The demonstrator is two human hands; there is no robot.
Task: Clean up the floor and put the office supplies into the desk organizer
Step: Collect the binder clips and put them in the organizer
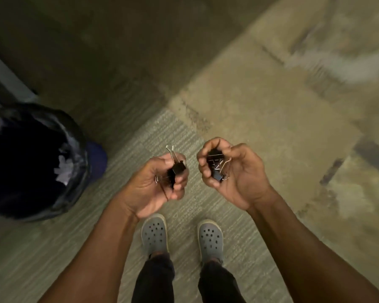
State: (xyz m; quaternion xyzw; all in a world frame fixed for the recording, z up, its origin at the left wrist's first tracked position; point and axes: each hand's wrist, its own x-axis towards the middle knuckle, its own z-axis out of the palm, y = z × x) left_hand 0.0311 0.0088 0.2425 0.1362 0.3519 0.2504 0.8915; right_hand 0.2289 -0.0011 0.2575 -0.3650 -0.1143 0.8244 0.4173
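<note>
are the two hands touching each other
Apart. The head view shows a strip of carpet between the left hand and the right hand, each cupping black metal binder clips.

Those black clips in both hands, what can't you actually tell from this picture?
- Head view: the count of binder clips in the left hand; curled fingers cover some.
- Head view: the same for the right hand; the clips overlap in the cupped palm.
- Trash bin: cut by the left edge, its inside too dark.
- Carpet at upper right: motion-blurred.
- The desk organizer: not in view.
</note>
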